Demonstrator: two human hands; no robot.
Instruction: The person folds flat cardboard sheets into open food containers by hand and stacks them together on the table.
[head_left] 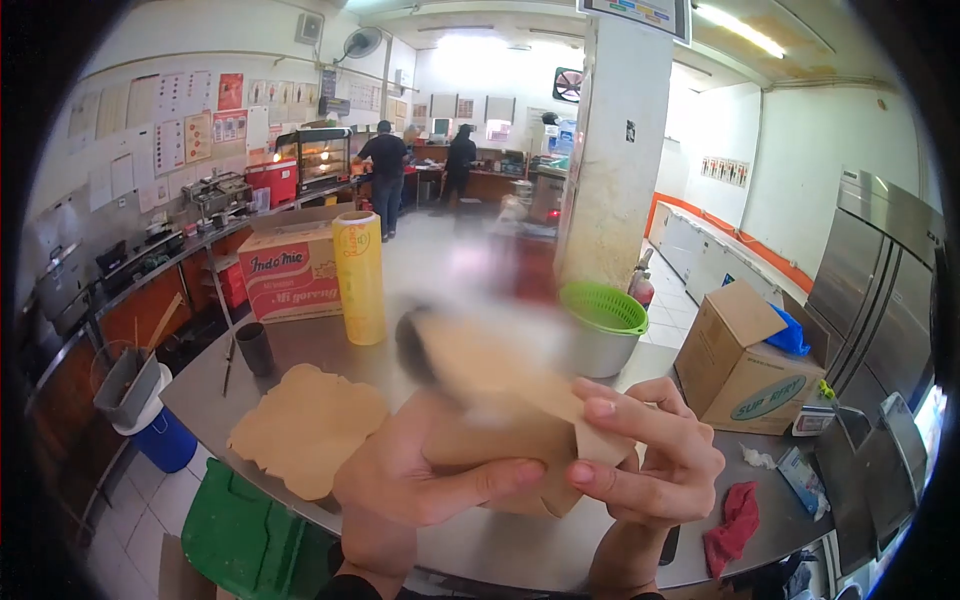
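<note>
Both of my hands are raised over the steel table, closed on a folded brown sheet [510, 450] that looks like paper. My left hand [430, 465] grips it from the left, thumb lying across its front. On the right side, my right hand [655, 450] pinches its edge between thumb and fingers. A pale blur smears the sheet's upper part. To the left of my hands, a flat brown pile [308, 425] with uneven edges lies on the table; whether it is several sheets I cannot tell.
On the steel table [450, 550] stand a yellow film roll [360, 280], an Indomie carton [290, 265], a dark cup [255, 350], a green colander [603, 307] and a Superfry carton [745, 365]. A red cloth [732, 530] lies at right. A green bin [240, 530] stands below. Two people work farther back.
</note>
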